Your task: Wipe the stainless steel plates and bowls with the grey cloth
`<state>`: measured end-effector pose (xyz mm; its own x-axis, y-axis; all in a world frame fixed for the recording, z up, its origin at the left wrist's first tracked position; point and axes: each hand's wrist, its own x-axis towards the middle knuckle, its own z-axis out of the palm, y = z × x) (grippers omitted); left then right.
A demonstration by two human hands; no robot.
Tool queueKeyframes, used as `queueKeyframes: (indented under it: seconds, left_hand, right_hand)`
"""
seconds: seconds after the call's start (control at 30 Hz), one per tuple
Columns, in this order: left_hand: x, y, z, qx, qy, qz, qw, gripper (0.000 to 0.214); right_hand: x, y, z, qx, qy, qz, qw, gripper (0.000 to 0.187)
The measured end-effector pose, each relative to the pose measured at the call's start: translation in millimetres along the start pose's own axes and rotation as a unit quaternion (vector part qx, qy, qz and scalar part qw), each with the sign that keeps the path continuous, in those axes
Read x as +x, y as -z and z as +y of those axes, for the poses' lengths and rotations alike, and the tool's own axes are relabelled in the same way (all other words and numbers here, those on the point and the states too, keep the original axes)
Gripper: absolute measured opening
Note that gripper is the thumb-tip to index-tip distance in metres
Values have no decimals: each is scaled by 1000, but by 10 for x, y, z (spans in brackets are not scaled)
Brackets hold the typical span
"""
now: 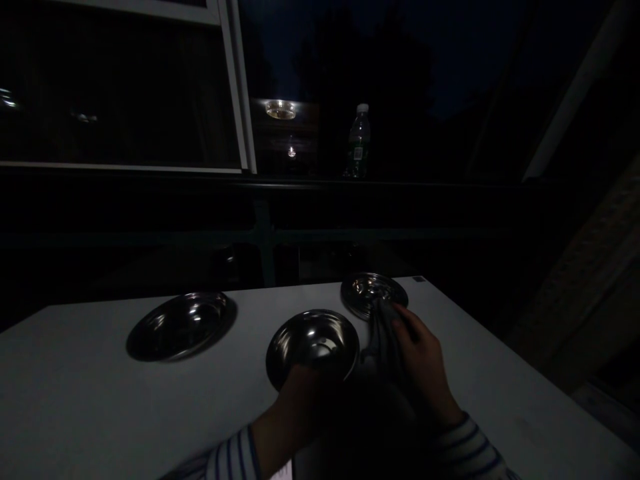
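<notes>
A shiny metal bowl [313, 333] is tilted toward me near the middle of the white table. My left hand [295, 403] grips its near rim, with part of the hand over the inside; deep shadow hides the other fingers. To the right, my right hand [423, 353] is closed around a dark grey cloth [385, 333], which hangs down beside the bowl. Just beyond the cloth lies a round metal dish [367, 290], partly covered by it. A second, wider metal dish [175, 327] sits at the left.
The white table [90, 393] ends in a far edge below a dark window. On the sill stands a clear plastic bottle [359, 143] with a green label. A pale lit object [284, 471], partly hidden, shows at the bottom by my left wrist. The scene is very dim.
</notes>
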<state>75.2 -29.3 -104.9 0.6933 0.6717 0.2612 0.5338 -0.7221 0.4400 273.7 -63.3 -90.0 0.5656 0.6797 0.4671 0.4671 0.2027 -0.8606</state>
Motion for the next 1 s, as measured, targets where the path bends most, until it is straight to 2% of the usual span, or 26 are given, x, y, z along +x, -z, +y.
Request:
queueKeyframes:
  seconds: [0.13, 0.2, 0.27, 0.33, 0.43, 0.5, 0.6, 0.67, 0.73, 0.8, 0.9, 1.0]
  left_hand:
    - [35, 9, 56, 104, -20, -82, 991, 27]
    - [33, 84, 92, 117, -6, -105, 987, 28]
    - [32, 191, 129, 97, 23, -105, 989, 30]
    - [51, 310, 163, 53, 35, -84, 994, 35]
    - [132, 469, 200, -67, 78, 21, 994, 46]
    - [208, 556, 212, -208, 113, 82, 968, 52]
    - [291, 679, 215, -408, 131, 116, 896, 54]
    - [301, 766, 206, -474, 140, 132, 859, 50]
    - [278, 852, 184, -493, 148, 134, 847, 45]
    - [243, 935, 148, -483, 148, 128, 854, 36]
    - [194, 1052, 80, -429, 131, 135, 884, 22]
    - [158, 1155, 14, -385, 119, 160, 901, 21]
  right_hand:
    - [75, 55, 53, 69, -45, -5, 997, 41]
    - [104, 81, 79, 127, -85, -22, 988, 43]
    - [118, 96, 79, 188, -125, -45, 973, 44]
    - [114, 90, 37, 238, -155, -68, 956, 43]
    - [79, 30, -112, 289, -163, -116, 936, 41]
    - [48, -39, -251, 309, -153, -150, 926, 38]
    - [20, -156, -470, 331, -123, -218, 910, 33]
    - [27, -228, -597, 322, -94, -262, 905, 31]
    - [55, -289, -706, 296, -69, -282, 910, 30]
    - [97, -339, -798, 261, -47, -286, 921, 30]
    - [172, -398, -906, 197, -9, -289, 937, 28]
    - [237, -439, -962, 151, 10, -287, 946, 29]
